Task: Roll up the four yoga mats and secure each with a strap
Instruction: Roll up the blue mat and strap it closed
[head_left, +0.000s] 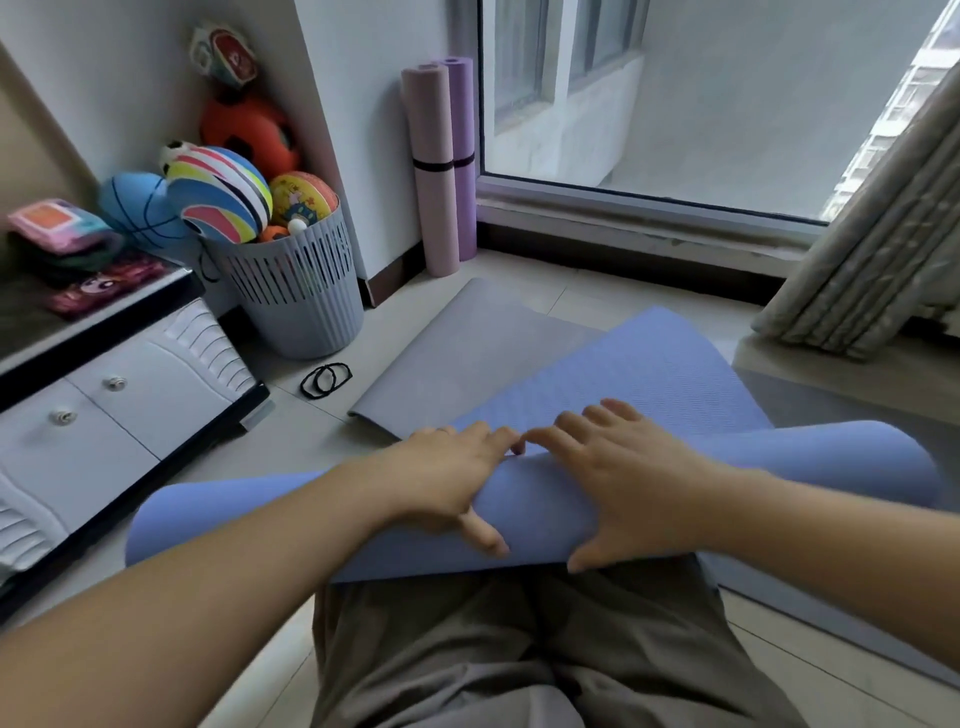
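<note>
— Tiled floor (545, 296) beside a big window (675, 104), with a curtain on the right and a basket of balls (298, 291) on the left. How many of the 4 mats look finished?

— 2, as far as I can see. A pink rolled mat (434, 208) and a purple rolled mat (464, 130) stand upright, touching each other, in the far corner next to the window frame. Each has a dark band around its middle.

— And the one being worked on?

— That's the blue mat (649, 374), lying across the person's lap in the near middle. Its near end is already a fat roll and the rest stretches away flat toward the window, so I'd judge it roughly half rolled.

— What are the hands doing?

— The left hand (447, 478) and right hand (634, 478) lie side by side on top of the roll. Their fingers are spread and fairly straight and the thumbs run down the near face. It reads as pressing and pushing the roll, not clutching it.

— What's left?

— Finishing this roll and strapping it. Then the grey mat (467, 353), which lies flat on the floor with its near part under the blue one. 2 black straps (326, 381) sit loose on the floor just left of it, near the basket, and that matches the 2 mats still to be secured.
</note>
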